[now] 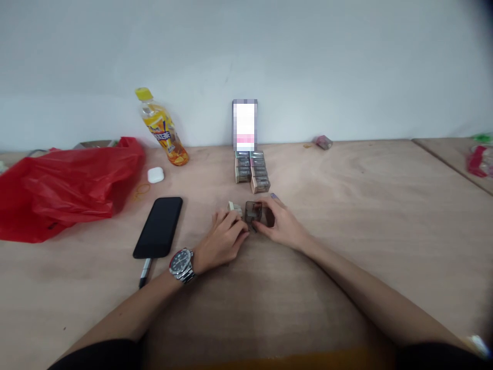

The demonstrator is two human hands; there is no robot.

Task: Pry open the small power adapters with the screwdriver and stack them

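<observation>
My right hand (pixel 282 224) pinches a small smoky see-through plastic case (pixel 253 210) between thumb and fingers. Its open side seems to face my left hand, but I cannot be sure. Close beside it, my left hand (pixel 225 235) has its fingers curled over a small cream-coloured slotted piece (pixel 234 207); only the top of that piece shows. The two hands nearly meet over the wooden table. Just beyond them stand two rows of small boxes (pixel 260 181) with smoky clear covers and pale bases.
Behind the boxes a lit phone (pixel 245 123) leans on the wall. To the left are an orange drink bottle (pixel 164 131), a white earbud case (pixel 155 175), a black phone (pixel 158 227), a pen (pixel 145 271) and a red plastic bag (pixel 77 187). A small pinkish item (pixel 324 142) lies at the back right.
</observation>
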